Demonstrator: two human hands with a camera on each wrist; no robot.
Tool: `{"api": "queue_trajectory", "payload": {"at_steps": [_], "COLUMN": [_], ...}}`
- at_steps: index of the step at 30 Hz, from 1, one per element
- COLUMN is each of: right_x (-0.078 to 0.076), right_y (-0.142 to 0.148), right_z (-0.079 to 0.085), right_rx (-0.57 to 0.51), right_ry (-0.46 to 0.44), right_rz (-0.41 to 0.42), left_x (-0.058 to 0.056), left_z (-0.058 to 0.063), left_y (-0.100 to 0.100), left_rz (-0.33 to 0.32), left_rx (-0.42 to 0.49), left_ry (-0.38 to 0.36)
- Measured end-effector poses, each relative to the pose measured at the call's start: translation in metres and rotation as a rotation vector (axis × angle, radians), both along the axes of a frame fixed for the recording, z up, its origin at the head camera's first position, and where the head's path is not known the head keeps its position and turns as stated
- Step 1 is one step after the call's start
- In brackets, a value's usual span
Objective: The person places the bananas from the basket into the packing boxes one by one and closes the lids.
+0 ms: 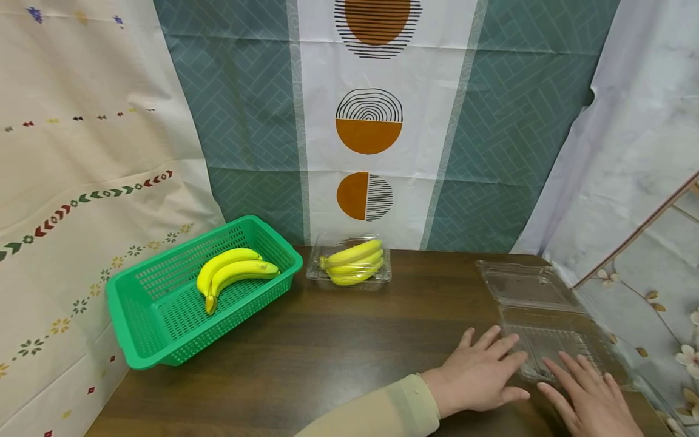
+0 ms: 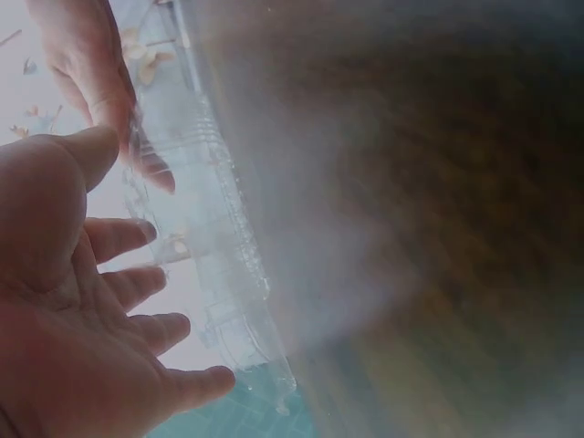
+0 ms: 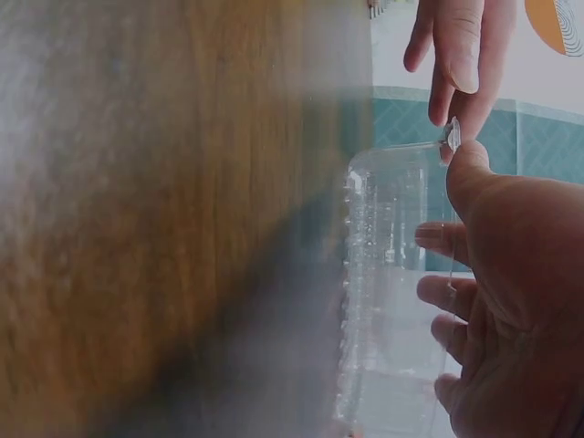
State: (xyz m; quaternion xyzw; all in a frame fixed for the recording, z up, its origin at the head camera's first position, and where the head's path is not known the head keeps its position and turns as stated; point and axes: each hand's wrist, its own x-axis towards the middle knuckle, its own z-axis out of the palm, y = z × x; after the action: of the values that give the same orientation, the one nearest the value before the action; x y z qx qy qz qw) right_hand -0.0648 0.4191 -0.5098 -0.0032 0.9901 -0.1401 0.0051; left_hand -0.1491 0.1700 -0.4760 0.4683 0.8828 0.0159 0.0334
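Observation:
A clear plastic clamshell box [image 1: 551, 334] lies open at the table's right, its lid [image 1: 524, 284] folded back toward the wall. Nothing shows inside its base. My left hand [image 1: 486, 370], fingers spread and straight, is at the base's left edge. Over its front edge is my right hand [image 1: 592, 394], fingers also extended. In the right wrist view, the right hand [image 3: 529, 255] has its thumb by the rim of the clear box [image 3: 392, 265]. The left wrist view shows the left hand [image 2: 73, 265] spread beside the box wall. Whether the fingertips touch the plastic I cannot tell.
A green plastic basket [image 1: 147, 331] at the left holds a small bunch of bananas [image 1: 235, 273]. By the back wall stands another clear box [image 1: 317, 273] with bananas [image 1: 355, 262] inside. Patterned cloths hang along the back and both sides of the brown table [image 1: 327, 346].

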Motion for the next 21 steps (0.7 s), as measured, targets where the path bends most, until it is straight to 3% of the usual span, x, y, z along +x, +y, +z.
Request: {"api": "queue_trajectory", "payload": {"at_steps": [21], "right_x": [-0.010], "right_y": [-0.045], "right_z": [0.014], "right_rx": [-0.021], "right_ry": [0.039], "right_rz": [0.033], "left_x": [-0.011], "left_z": [0.002], "left_y": [-0.033], "left_rz": [0.061], "left_rx": [0.028], "left_ry": [-0.001]}}
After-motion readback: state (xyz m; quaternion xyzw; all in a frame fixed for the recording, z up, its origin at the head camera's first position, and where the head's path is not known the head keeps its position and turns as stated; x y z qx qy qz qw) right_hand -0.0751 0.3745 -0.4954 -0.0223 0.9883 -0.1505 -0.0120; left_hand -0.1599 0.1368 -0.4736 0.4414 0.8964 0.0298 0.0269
